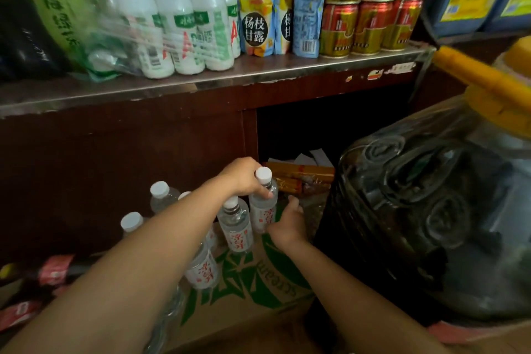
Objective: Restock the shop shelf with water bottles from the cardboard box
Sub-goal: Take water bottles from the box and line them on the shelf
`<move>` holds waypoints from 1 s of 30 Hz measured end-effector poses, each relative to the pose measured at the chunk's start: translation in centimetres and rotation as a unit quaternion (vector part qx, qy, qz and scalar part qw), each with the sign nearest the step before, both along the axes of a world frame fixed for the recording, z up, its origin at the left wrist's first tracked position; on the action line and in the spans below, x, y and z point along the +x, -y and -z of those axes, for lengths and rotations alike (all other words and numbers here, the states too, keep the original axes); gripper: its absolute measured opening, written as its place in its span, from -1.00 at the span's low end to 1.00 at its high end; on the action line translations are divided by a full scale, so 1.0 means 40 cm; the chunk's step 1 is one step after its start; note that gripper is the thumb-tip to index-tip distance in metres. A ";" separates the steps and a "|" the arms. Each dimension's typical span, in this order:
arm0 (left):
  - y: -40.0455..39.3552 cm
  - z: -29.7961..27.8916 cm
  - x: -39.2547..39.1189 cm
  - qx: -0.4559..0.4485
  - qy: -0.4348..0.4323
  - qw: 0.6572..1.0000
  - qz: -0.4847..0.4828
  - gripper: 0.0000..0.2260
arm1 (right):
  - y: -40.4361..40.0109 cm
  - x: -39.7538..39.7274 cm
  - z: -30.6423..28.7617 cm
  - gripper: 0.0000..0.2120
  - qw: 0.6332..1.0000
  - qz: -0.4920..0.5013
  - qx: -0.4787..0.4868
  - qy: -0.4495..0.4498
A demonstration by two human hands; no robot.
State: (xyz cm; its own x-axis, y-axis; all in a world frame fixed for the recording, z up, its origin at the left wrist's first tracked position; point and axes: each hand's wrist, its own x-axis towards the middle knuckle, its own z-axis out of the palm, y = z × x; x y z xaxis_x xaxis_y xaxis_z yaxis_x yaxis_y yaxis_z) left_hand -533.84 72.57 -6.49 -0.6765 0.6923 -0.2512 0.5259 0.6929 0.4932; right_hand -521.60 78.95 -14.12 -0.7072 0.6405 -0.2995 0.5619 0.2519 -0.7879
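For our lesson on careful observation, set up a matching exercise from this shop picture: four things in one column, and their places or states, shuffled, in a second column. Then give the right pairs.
Column 1
1. left hand
2. right hand
3. red and gold cans
4. cardboard box

Column 2
A. stacked at the right of the upper shelf
B. under the standing water bottles, printed in green
C. gripping the neck of a water bottle
D. low beside the bottles, at the box's far edge

Pairs: 1-C, 2-D, 3-A, 4-B
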 end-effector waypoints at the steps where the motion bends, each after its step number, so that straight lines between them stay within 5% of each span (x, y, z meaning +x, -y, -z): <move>1: 0.000 -0.020 0.007 -0.001 0.000 1.000 0.000 -0.73 | 0.004 0.008 -0.019 -0.19 1.000 0.004 0.000 -0.001; 9: 0.024 -0.377 0.038 0.013 -0.003 1.000 0.004 -0.71 | 0.033 0.059 -0.301 -0.01 1.000 -0.007 -0.028 -0.012; 21: 0.076 -1.168 0.111 0.082 0.086 0.993 0.013 -0.69 | -0.001 0.117 -1.000 0.02 0.994 -0.112 0.007 -0.008; 24: 0.089 -1.351 0.125 0.110 0.106 0.988 0.006 -0.84 | -0.016 0.131 -1.172 -0.12 0.989 -0.147 0.006 -0.029; 27: 0.098 -1.497 0.135 0.169 0.110 0.979 -0.020 -0.64 | -0.041 0.139 -1.326 -0.40 0.986 -0.152 0.016 -0.067; 30: 0.103 -1.593 0.148 0.241 0.126 0.961 -0.047 -0.62 | -0.057 0.135 -1.452 -0.44 0.981 -0.154 0.023 -0.113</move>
State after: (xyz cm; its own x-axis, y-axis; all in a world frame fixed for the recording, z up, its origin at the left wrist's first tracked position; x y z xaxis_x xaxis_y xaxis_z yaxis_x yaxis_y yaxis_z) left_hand -527.92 68.45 57.25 -0.7013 0.7083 -0.0806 0.2935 0.3900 0.8728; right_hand -516.19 81.24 43.97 -0.9144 0.3948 -0.0892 0.2663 0.4209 -0.8672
